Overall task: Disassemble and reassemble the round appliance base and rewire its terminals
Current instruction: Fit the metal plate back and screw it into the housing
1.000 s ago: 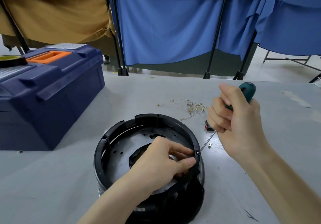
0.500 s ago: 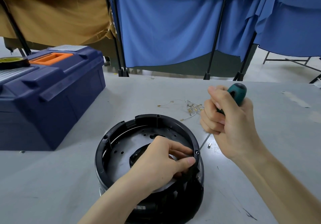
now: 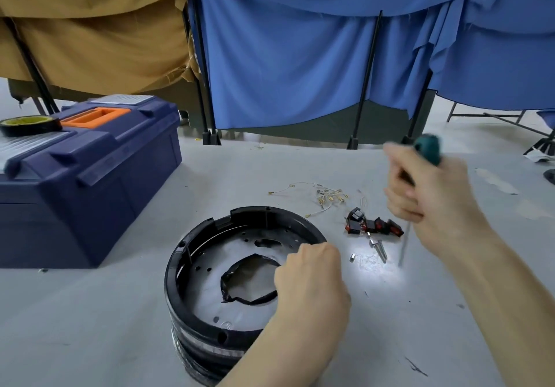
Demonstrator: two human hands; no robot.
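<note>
Hunting for lettering and finding none legible; pale marks on the band round the side of the round base, too blurred to make out; a small embossed stamp on the metal plate inside it, near the front edge, too faint to read. No readable label on the lid of the toolbox, nor on the tape roll lying on top; screwdriver handle blurred, no brand showing.
</note>
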